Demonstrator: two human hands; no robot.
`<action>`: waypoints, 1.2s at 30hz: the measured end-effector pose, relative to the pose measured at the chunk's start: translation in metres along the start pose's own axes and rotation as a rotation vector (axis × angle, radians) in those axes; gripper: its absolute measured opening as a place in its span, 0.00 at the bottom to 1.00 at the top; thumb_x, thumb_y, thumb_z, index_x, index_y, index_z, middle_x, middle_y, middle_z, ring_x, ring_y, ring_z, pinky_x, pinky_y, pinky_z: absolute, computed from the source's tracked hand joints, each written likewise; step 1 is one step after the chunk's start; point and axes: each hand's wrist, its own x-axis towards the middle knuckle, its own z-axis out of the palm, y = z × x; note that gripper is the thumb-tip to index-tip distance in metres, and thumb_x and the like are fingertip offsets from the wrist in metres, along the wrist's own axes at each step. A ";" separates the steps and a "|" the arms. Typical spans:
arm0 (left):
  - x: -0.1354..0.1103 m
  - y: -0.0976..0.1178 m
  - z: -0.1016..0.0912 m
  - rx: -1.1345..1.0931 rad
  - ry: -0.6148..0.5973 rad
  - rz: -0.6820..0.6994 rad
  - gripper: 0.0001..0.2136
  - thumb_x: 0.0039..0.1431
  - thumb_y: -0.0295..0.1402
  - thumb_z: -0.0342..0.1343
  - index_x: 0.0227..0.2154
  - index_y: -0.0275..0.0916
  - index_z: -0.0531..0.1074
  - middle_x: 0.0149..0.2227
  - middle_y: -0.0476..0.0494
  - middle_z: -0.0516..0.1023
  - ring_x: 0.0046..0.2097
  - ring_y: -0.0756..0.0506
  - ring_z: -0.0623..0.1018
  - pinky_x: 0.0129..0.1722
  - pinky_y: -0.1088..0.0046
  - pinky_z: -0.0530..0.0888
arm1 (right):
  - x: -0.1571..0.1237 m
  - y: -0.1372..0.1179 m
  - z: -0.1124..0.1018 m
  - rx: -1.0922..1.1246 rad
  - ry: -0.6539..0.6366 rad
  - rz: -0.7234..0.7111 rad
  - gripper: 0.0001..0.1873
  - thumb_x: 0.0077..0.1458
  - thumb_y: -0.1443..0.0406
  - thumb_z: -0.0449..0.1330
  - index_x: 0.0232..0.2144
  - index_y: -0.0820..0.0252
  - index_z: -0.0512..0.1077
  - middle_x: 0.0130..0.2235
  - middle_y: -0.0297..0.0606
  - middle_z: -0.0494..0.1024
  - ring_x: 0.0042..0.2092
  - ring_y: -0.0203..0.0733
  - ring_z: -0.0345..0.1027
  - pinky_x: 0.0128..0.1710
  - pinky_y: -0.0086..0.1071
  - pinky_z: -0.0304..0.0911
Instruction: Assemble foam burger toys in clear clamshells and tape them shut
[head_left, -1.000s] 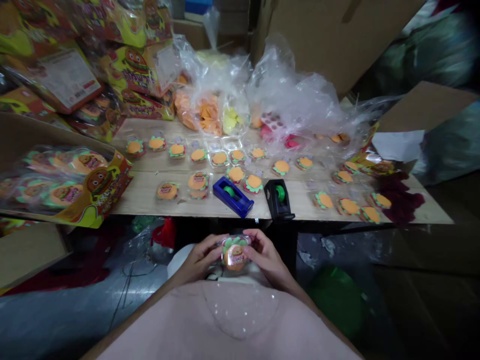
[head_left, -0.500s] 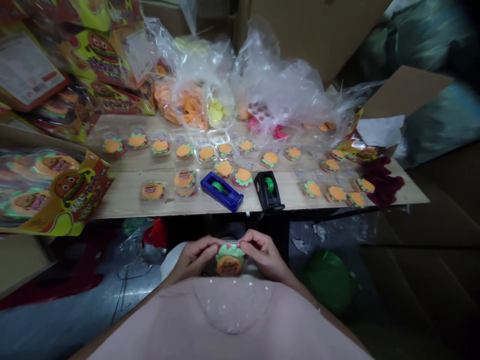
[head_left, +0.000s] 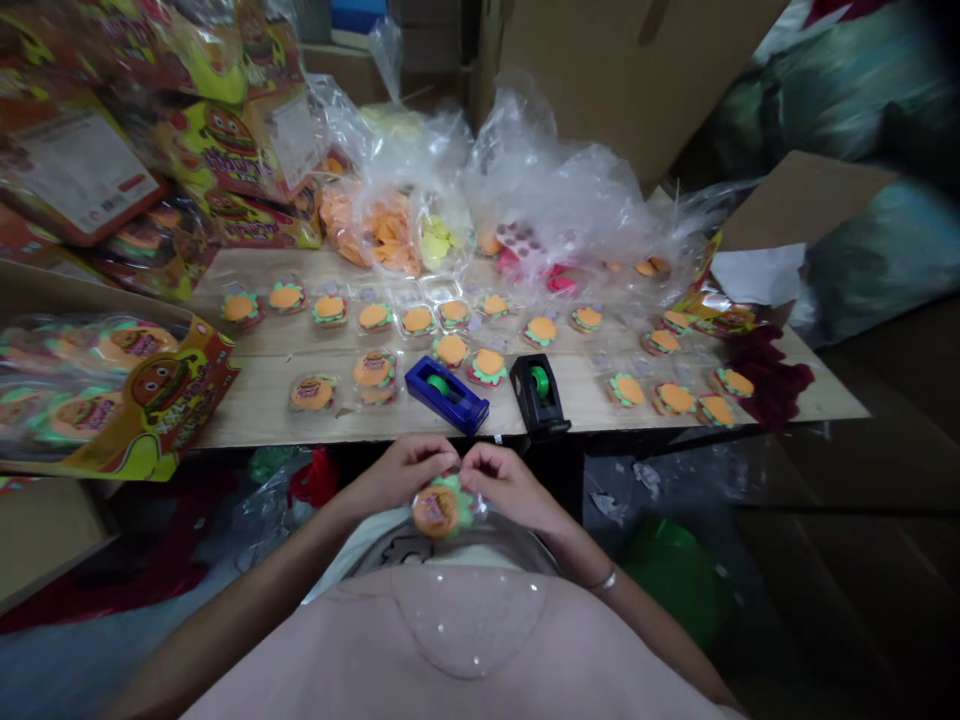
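Close to my body, in front of the table edge, my left hand point(head_left: 401, 472) and my right hand point(head_left: 506, 485) pinch a clear plastic burger pack point(head_left: 436, 510) by its upper edge. Its orange bun bears a printed label and green lettuce frills show beside it. The fingertips of both hands nearly meet and hide part of the rim. On the table just beyond lie a blue tape dispenser point(head_left: 448, 396) and a black tape dispenser point(head_left: 540, 397), each with a green roll. Labelled burger packs point(head_left: 375, 375) stand left of the blue one.
Open clear packs with burgers point(head_left: 541, 331) spread across the wooden table point(head_left: 255, 400). Behind them sit plastic bags of orange pieces point(head_left: 386, 232). A printed display box point(head_left: 169, 400) of burgers stands left; a dark red cloth point(head_left: 765, 375) lies right.
Both hands have risen slightly towards the table and come closer together. The burger pack has tilted, its bun now at the left. My view has shifted a little upward.
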 end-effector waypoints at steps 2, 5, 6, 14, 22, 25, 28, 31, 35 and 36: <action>-0.001 -0.002 -0.002 -0.041 -0.008 -0.020 0.12 0.50 0.39 0.60 0.24 0.32 0.73 0.21 0.50 0.71 0.25 0.52 0.68 0.26 0.79 0.64 | -0.006 0.007 0.007 0.055 -0.052 0.044 0.18 0.48 0.52 0.62 0.25 0.62 0.66 0.22 0.28 0.64 0.22 0.29 0.54 0.22 0.25 0.51; -0.017 -0.019 0.006 -0.239 0.101 -0.051 0.14 0.45 0.39 0.64 0.32 0.34 0.74 0.29 0.46 0.76 0.31 0.48 0.74 0.31 0.75 0.69 | -0.022 0.020 0.012 0.133 0.015 0.052 0.18 0.49 0.53 0.61 0.25 0.61 0.65 0.23 0.28 0.64 0.23 0.30 0.55 0.23 0.25 0.52; -0.023 -0.027 0.010 -0.323 0.143 -0.065 0.16 0.45 0.40 0.64 0.35 0.35 0.74 0.33 0.43 0.78 0.34 0.46 0.75 0.34 0.73 0.71 | -0.027 0.023 0.012 0.151 0.055 0.047 0.18 0.50 0.53 0.61 0.25 0.61 0.64 0.23 0.28 0.64 0.23 0.30 0.55 0.23 0.25 0.52; -0.047 -0.045 0.026 -0.378 0.211 -0.091 0.19 0.51 0.45 0.59 0.38 0.34 0.77 0.39 0.38 0.79 0.40 0.43 0.76 0.40 0.70 0.72 | -0.033 0.019 0.007 0.209 0.088 0.056 0.14 0.51 0.56 0.62 0.33 0.59 0.68 0.29 0.30 0.67 0.29 0.32 0.58 0.29 0.25 0.54; -0.048 -0.039 0.025 -0.229 0.219 -0.023 0.19 0.54 0.46 0.56 0.35 0.33 0.78 0.36 0.38 0.80 0.38 0.43 0.76 0.39 0.69 0.72 | -0.033 0.019 0.012 0.254 0.127 0.053 0.12 0.48 0.58 0.64 0.26 0.61 0.69 0.26 0.31 0.68 0.27 0.33 0.58 0.28 0.27 0.53; -0.051 -0.046 0.028 -0.304 0.211 0.002 0.19 0.52 0.45 0.59 0.40 0.35 0.77 0.40 0.38 0.79 0.42 0.41 0.76 0.42 0.68 0.72 | -0.036 0.029 0.013 0.365 0.204 0.020 0.12 0.47 0.58 0.65 0.25 0.60 0.69 0.26 0.31 0.67 0.28 0.32 0.56 0.28 0.26 0.52; -0.048 -0.049 0.028 -0.339 0.307 0.016 0.19 0.51 0.43 0.61 0.42 0.35 0.76 0.43 0.38 0.79 0.44 0.41 0.76 0.43 0.68 0.72 | -0.036 0.035 0.010 0.430 0.223 0.025 0.12 0.49 0.59 0.64 0.26 0.60 0.68 0.26 0.30 0.65 0.27 0.31 0.55 0.28 0.26 0.52; -0.034 -0.039 0.023 -0.242 0.328 0.018 0.17 0.52 0.42 0.59 0.38 0.34 0.77 0.41 0.38 0.79 0.43 0.41 0.76 0.42 0.68 0.72 | -0.029 0.029 0.003 0.324 0.130 0.040 0.12 0.51 0.58 0.63 0.31 0.59 0.69 0.29 0.31 0.66 0.30 0.32 0.57 0.30 0.26 0.53; -0.013 -0.019 0.015 -0.172 0.134 0.038 0.14 0.51 0.40 0.60 0.35 0.34 0.77 0.36 0.41 0.79 0.38 0.45 0.76 0.40 0.71 0.72 | -0.012 0.014 -0.002 0.109 0.093 -0.028 0.14 0.50 0.55 0.62 0.28 0.60 0.68 0.26 0.29 0.65 0.28 0.32 0.55 0.28 0.26 0.51; -0.011 -0.017 0.016 -0.183 0.140 0.042 0.14 0.50 0.40 0.61 0.34 0.34 0.77 0.34 0.42 0.79 0.36 0.46 0.76 0.39 0.71 0.72 | -0.010 0.014 -0.001 0.082 0.123 -0.042 0.15 0.50 0.54 0.61 0.26 0.60 0.67 0.24 0.29 0.63 0.26 0.32 0.54 0.27 0.26 0.50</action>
